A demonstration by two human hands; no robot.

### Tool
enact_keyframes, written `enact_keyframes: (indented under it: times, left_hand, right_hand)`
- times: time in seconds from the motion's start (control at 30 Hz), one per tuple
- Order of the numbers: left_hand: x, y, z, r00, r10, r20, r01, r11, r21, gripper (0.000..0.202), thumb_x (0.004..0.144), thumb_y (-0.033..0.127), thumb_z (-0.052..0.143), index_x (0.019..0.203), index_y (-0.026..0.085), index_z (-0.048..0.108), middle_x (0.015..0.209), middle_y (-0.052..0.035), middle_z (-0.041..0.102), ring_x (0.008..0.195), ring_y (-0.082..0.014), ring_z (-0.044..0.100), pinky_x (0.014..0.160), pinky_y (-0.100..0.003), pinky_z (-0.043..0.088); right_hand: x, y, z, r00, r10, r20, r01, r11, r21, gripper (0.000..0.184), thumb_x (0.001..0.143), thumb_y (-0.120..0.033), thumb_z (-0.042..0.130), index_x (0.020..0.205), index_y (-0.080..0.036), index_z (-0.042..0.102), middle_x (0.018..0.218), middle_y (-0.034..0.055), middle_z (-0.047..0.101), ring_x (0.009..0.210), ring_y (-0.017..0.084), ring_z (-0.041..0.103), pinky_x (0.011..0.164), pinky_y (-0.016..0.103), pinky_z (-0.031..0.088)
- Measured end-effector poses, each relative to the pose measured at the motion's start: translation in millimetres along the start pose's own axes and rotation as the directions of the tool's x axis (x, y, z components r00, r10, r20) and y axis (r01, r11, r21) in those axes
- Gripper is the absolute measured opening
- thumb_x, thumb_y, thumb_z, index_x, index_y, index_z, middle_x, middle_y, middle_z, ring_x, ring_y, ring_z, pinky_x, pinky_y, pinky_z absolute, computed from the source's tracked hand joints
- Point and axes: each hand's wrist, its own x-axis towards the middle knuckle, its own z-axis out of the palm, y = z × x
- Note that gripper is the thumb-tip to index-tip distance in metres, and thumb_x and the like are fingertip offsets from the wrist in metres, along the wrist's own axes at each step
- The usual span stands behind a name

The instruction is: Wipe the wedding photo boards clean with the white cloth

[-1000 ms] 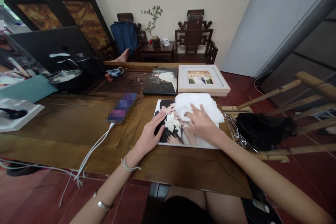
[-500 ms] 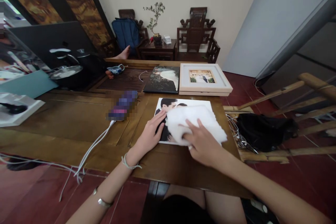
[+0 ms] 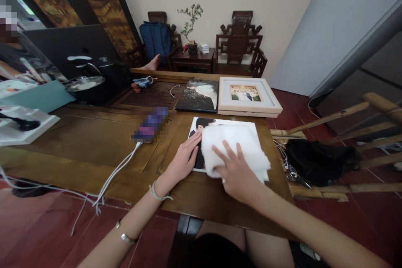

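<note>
Spreading my right hand (image 3: 238, 174) on a white cloth (image 3: 249, 146) hiding most of the photo panel (image 3: 200, 162), I rest my flat left hand (image 3: 183, 160) at its edge; the panel lies crosswise on the counter (image 3: 94, 138), top facing away, framed photo (image 3: 246, 94) beyond.

left hand (image 3: 183, 160): extended, palm down | right hand (image 3: 236, 172): splayed, palm down

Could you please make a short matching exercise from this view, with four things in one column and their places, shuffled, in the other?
1. White cloth
2. Left hand
3. Blue backpack
4. Pale framed picture

A. On the chair at the back
B. Directly right of the dark picture
C. Under the right hand
D. At the left edge of the near picture

Pairs: 1-C, 2-D, 3-A, 4-B
</note>
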Motion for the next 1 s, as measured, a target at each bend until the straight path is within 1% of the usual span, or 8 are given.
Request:
enact_keyframes:
  times: [0.13, 0.23, 0.37, 0.5, 0.6, 0.73, 0.87, 1.0]
  left_hand:
    - [-0.7, 0.6, 0.6, 1.000, -0.022, 0.003, 0.022, 1.000, 0.021, 0.042, 0.093, 0.020, 0.036, 0.132, 0.015, 0.048, 0.140, -0.0105, 0.047, 0.133, -0.0222, 0.037, 0.111, -0.046, 0.031]
    - [-2.0, -0.1, 1.2, 1.000, -0.026, 0.005, 0.026, 0.999, 0.039, 0.042, 0.093, 0.019, 0.035, 0.134, 0.017, 0.046, 0.141, -0.0105, 0.046, 0.133, -0.0226, 0.037, 0.110, -0.048, 0.032]
    - [-2.9, -1.5, 2.0, 0.999, -0.035, 0.008, 0.035, 0.998, 0.054, 0.042, 0.093, 0.019, 0.036, 0.134, 0.018, 0.045, 0.141, -0.0101, 0.046, 0.134, -0.0218, 0.037, 0.110, -0.048, 0.032]
    - [-2.3, 0.3, 1.3, 0.999, -0.038, -0.001, 0.038, 0.999, 0.034, 0.042, 0.093, 0.020, 0.036, 0.135, 0.018, 0.045, 0.142, -0.0098, 0.044, 0.134, -0.0219, 0.037, 0.110, -0.047, 0.032]
    - [-2.2, 5.4, -2.8, 0.999, -0.008, -0.038, 0.007, 1.000, -0.022, 0.044, 0.094, 0.021, 0.037, 0.137, 0.019, 0.041, 0.146, -0.0082, 0.039, 0.136, -0.0202, 0.034, 0.113, -0.043, 0.028]
    - [-3.9, 10.6, -10.0, 0.983, -0.025, -0.181, 0.001, 0.991, -0.131, 0.045, 0.096, 0.026, 0.035, 0.141, 0.022, 0.035, 0.150, -0.0060, 0.032, 0.138, -0.0198, 0.027, 0.115, -0.042, 0.021]
    - [-5.2, 8.2, -10.1, 0.968, -0.034, -0.250, -0.005, 0.988, -0.154, 0.046, 0.098, 0.032, 0.025, 0.142, 0.022, 0.033, 0.151, -0.0065, 0.029, 0.139, -0.0214, 0.024, 0.115, -0.044, 0.018]
    - [-5.4, 6.4, -4.2, 0.996, -0.020, -0.086, 0.015, 0.998, -0.068, 0.049, 0.097, 0.032, 0.027, 0.145, 0.021, 0.024, 0.154, -0.0068, 0.022, 0.142, -0.0209, 0.016, 0.115, -0.044, 0.017]
  right_hand:
    - [-48.5, -17.6, -7.8, 0.997, -0.064, 0.053, 0.056, 0.990, 0.130, 0.035, 0.059, -0.005, 0.047, 0.084, -0.018, 0.068, 0.148, 0.0044, 0.032, 0.138, 0.037, 0.012, 0.108, 0.066, 0.007]
    - [-64.4, -1.1, -15.3, 0.998, -0.034, 0.051, 0.024, 0.983, 0.182, 0.042, 0.053, -0.002, 0.042, 0.082, -0.020, 0.065, 0.143, 0.0021, 0.042, 0.138, 0.029, 0.019, 0.111, 0.061, 0.010]
    - [-52.4, 45.0, -18.0, 0.992, 0.122, -0.016, -0.120, 0.989, 0.082, 0.039, 0.062, -0.001, 0.038, 0.088, -0.017, 0.062, 0.140, 0.0125, 0.044, 0.137, 0.030, 0.022, 0.108, 0.065, 0.014]
    - [-9.9, 70.5, -14.1, 0.967, 0.240, -0.087, -0.243, 0.970, -0.029, 0.037, 0.071, -0.005, 0.038, 0.099, -0.014, 0.061, 0.138, 0.0168, 0.046, 0.136, 0.035, 0.023, 0.101, 0.071, 0.019]
    - [26.0, 58.4, -10.2, 0.971, 0.226, -0.079, -0.229, 0.973, -0.032, 0.041, 0.072, -0.007, 0.042, 0.107, -0.014, 0.062, 0.142, 0.0133, 0.041, 0.136, 0.040, 0.020, 0.099, 0.074, 0.017]
    - [48.3, 18.8, -5.1, 0.999, -0.016, -0.041, 0.017, 1.000, 0.023, 0.040, 0.072, -0.009, 0.046, 0.107, -0.019, 0.064, 0.145, 0.0070, 0.038, 0.137, 0.037, 0.017, 0.104, 0.070, 0.010]
    - [23.9, -12.5, -3.7, 0.974, -0.224, 0.027, 0.220, 0.969, 0.109, 0.032, 0.071, -0.012, 0.047, 0.094, -0.019, 0.068, 0.146, 0.0058, 0.037, 0.138, 0.037, 0.015, 0.104, 0.070, 0.005]
    - [-27.1, -17.8, -6.2, 0.986, -0.158, 0.052, 0.148, 0.977, 0.157, 0.035, 0.061, -0.008, 0.045, 0.087, -0.018, 0.066, 0.147, 0.0026, 0.034, 0.139, 0.034, 0.011, 0.106, 0.069, 0.004]
